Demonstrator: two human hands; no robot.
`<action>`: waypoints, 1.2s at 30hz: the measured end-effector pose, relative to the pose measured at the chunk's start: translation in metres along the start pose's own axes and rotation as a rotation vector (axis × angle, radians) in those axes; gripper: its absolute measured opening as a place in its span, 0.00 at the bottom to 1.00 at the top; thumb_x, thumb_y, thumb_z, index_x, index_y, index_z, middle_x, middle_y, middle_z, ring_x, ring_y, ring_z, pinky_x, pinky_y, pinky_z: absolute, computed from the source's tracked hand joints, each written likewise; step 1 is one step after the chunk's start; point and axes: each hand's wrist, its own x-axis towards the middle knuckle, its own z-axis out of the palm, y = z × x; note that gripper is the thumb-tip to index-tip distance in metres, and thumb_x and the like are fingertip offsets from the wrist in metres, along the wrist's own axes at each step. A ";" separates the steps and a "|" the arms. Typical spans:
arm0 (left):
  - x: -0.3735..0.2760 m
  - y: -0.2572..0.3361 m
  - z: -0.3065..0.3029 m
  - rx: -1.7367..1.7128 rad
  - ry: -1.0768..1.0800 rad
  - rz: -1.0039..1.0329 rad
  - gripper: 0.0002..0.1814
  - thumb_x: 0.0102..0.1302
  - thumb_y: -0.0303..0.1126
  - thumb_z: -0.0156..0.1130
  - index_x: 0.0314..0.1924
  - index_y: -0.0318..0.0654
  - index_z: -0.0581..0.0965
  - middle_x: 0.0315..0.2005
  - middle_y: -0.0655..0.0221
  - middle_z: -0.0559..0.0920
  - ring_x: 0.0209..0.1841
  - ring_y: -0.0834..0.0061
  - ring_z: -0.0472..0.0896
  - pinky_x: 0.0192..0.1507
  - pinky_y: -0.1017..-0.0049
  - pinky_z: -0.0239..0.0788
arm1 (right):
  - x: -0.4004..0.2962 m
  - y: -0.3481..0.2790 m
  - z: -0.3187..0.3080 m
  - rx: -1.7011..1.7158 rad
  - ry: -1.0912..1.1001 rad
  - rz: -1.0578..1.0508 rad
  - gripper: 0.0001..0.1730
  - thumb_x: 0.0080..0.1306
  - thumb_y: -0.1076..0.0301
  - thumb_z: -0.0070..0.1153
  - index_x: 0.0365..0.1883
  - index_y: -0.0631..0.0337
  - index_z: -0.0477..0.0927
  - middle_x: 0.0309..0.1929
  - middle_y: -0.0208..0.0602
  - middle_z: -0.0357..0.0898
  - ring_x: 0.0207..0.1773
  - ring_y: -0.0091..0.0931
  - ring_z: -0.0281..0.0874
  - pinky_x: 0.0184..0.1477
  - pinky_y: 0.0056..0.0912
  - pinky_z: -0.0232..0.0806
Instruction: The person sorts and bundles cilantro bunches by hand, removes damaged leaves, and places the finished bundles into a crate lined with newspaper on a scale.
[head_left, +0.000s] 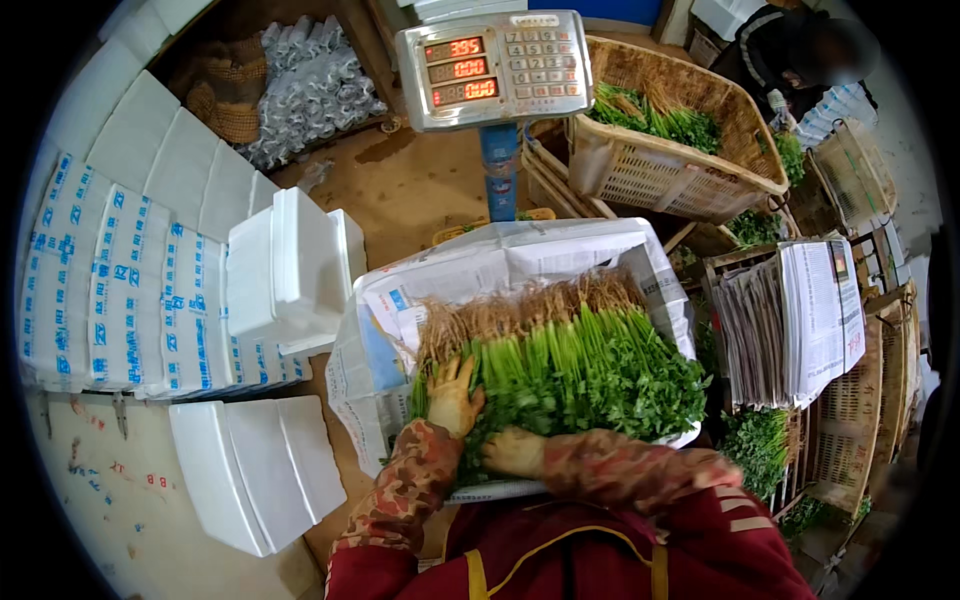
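Observation:
A newspaper-lined box (352, 390) lies before me, filled with bunches of a rooted leafy herb (562, 360) that looks like coriander or celery. Brown roots point away from me; green leaves face my body. My left hand (454, 397), in a pale yellowish glove, rests with fingers apart on the stems at the left end of the row. Lower down, my right hand (516, 454), gloved alike, reaches left along the near edge against the leaves. Foliage partly hides its fingers, so whether it grips any leaves is unclear.
A lit electronic scale display (491, 71) stands on a blue post (500, 172) behind the box. White foam boxes (277, 270) fill the left. To the right are stacked newspapers (795, 322) and a plastic crate (667, 165) holding greens. A person (772, 60) bends at the upper right.

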 end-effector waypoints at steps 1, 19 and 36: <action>0.001 -0.006 0.006 0.074 -0.002 0.000 0.36 0.63 0.44 0.62 0.68 0.42 0.64 0.66 0.51 0.65 0.67 0.43 0.61 0.68 0.48 0.49 | 0.010 0.000 0.015 -0.034 -0.094 0.014 0.07 0.55 0.64 0.55 0.31 0.50 0.82 0.37 0.27 0.78 0.44 0.26 0.76 0.33 0.33 0.68; 0.020 -0.061 0.018 0.341 0.054 0.293 0.31 0.61 0.33 0.59 0.65 0.40 0.68 0.55 0.44 0.74 0.56 0.44 0.73 0.55 0.56 0.66 | -0.136 -0.023 -0.070 0.544 0.724 0.445 0.15 0.53 0.72 0.56 0.41 0.60 0.81 0.38 0.43 0.81 0.44 0.42 0.78 0.47 0.42 0.71; -0.095 0.586 0.182 -0.169 -0.644 1.424 0.22 0.62 0.31 0.62 0.56 0.35 0.73 0.50 0.55 0.78 0.55 0.55 0.75 0.60 0.62 0.66 | -0.724 -0.169 0.156 0.542 1.374 2.410 0.35 0.62 0.37 0.55 0.43 0.67 0.81 0.36 0.50 0.84 0.43 0.45 0.81 0.46 0.44 0.70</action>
